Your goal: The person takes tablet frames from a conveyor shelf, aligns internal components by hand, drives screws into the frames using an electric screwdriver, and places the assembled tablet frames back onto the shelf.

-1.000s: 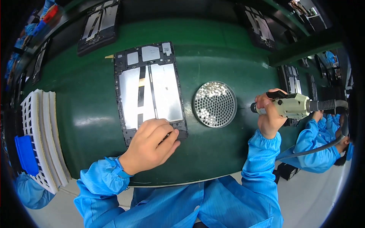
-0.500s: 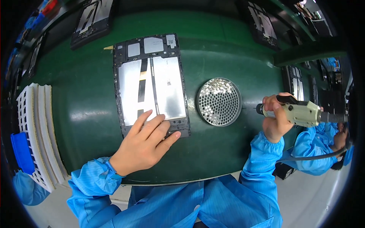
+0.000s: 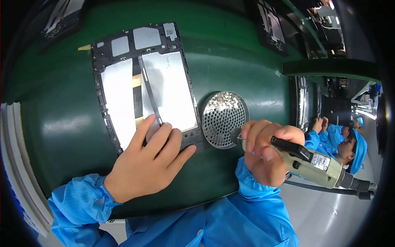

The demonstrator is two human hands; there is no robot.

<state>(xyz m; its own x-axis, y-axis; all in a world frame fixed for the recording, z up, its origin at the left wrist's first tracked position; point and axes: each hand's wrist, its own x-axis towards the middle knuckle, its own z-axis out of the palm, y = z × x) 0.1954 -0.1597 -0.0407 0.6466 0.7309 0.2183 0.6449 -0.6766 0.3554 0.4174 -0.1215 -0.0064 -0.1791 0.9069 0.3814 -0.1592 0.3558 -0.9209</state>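
Note:
A tablet housing (image 3: 170, 90) with a black frame and silver plates lies on the green table. My left hand (image 3: 150, 158) rests on its near end with fingers spread, two fingertips by the dark strip cable (image 3: 150, 92). In my right hand (image 3: 269, 150) is a pale green electric screwdriver (image 3: 317, 164) with a black lever, held almost level, its tip end pointing left. That tip end is at the right rim of a round metal screw tray (image 3: 224, 119), whose plate is full of holes. Small screws are heaped at the tray's far side; my fingers partly hide the tip.
White foam-like dividers (image 3: 24, 164) stand at the left edge. More tablet housings lie at the far left (image 3: 61, 20), far right (image 3: 271, 26) and right (image 3: 302, 103). A green bar (image 3: 329, 68) crosses at right. A co-worker (image 3: 345, 148) in blue sits beyond the right side.
My right hand has brought the screwdriver left and nearer, up to the screw tray. The view has shifted and turned. My left hand stays on the tablet housing.

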